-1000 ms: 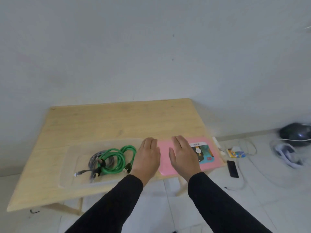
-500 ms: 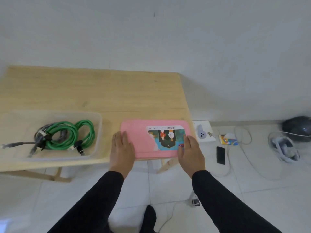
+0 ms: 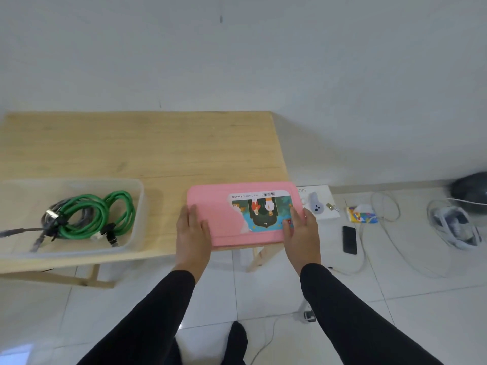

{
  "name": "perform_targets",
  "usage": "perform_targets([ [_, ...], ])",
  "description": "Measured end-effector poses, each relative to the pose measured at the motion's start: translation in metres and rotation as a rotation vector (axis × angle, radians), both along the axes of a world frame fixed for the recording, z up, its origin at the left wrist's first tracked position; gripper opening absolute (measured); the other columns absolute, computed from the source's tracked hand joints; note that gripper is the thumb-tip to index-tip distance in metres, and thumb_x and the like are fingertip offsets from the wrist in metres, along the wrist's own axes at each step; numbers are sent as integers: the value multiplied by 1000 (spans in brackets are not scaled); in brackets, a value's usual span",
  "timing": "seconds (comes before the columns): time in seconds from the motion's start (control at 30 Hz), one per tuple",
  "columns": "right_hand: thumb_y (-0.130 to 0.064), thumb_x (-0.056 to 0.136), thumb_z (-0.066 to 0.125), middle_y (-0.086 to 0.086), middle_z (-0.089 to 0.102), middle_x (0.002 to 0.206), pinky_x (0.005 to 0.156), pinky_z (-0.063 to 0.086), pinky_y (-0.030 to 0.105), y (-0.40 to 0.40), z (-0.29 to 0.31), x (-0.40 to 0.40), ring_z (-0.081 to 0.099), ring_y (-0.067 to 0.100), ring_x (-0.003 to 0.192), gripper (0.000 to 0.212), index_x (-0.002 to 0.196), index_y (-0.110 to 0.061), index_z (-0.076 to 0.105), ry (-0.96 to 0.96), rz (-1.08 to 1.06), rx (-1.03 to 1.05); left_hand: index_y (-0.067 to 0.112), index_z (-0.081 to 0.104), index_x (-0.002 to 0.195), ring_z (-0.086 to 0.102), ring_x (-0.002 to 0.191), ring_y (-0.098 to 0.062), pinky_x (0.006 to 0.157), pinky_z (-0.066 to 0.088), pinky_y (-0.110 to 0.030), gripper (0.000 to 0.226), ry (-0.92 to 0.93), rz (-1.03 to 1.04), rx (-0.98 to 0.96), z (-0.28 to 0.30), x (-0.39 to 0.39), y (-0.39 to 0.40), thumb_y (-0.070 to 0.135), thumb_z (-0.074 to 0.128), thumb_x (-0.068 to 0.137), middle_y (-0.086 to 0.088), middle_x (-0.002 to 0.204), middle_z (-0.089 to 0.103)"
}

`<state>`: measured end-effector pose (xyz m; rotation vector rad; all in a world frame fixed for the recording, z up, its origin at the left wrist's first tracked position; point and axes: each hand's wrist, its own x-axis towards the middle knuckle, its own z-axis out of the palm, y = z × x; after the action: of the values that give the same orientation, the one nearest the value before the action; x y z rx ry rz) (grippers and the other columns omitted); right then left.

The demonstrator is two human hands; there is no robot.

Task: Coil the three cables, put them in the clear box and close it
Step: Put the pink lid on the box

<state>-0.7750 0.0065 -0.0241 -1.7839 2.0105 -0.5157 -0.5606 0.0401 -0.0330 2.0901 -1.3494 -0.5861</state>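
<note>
Hands rest at the two short ends of the pink lid, which lies flat on the wooden bench at its near right corner, partly overhanging the front edge. Left hand lies palm down, fingers straight and close together, tips overlapping the lid's left edge. Right hand lies against the lid's right edge, fingers extended over the printed label, thumb at the outer side. Whether either hand actually grips the lid cannot be determined; both appear flat rather than curled. Both arms wear black sleeves.

Clear box sits on the bench to the left, well apart from the lid, uncovered. Inside it lies a coiled green cable, with a grey cable bundled beneath and beside it. A dark cable end runs out toward the box's left side. A third coil cannot be told apart with certainty.

On the tiled floor to the right of the bench: a white carton, a black phone, a small colourful packet, loose white wires and a dark rounded object at the frame edge.
</note>
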Motion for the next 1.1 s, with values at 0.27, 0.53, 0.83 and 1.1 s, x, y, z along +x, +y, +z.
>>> perform_targets([
  [0.27, -17, 92, 49, 19, 42, 128, 101, 36, 35, -21, 49, 33, 38, 31, 122, 37, 129, -10, 49, -118, -2, -253, 3, 29, 141, 29, 135, -30, 111, 22, -30, 45, -60, 45, -197, 63, 37, -15, 18, 33, 99, -16, 148, 29],
  [0.53, -15, 91, 52, 20, 42, 126, 99, 39, 33, 3, 82, 161, 39, 30, 121, 37, 128, -8, 50, -238, 128, -364, 5, 31, 141, 28, 136, -27, 112, 21, -31, 45, -101, 199, -268, 101, 160, 24, 21, 32, 99, -15, 148, 29],
  [0.83, -17, 93, 46, 19, 36, 134, 97, 29, 22, 61, 57, 305, 32, 27, 126, 39, 131, -10, 46, -258, 147, -205, 4, 35, 138, 32, 133, -26, 107, 19, -24, 42, -69, 259, -144, 81, 298, 90, 16, 34, 98, -15, 145, 34],
  [1.1, -14, 92, 49, 23, 42, 128, 98, 38, 35, 74, 38, 328, 35, 33, 123, 39, 130, -7, 48, -129, 55, -207, 6, 31, 141, 28, 136, -25, 107, 19, -24, 45, -13, 152, -89, 58, 329, 91, 18, 34, 98, -14, 148, 29],
])
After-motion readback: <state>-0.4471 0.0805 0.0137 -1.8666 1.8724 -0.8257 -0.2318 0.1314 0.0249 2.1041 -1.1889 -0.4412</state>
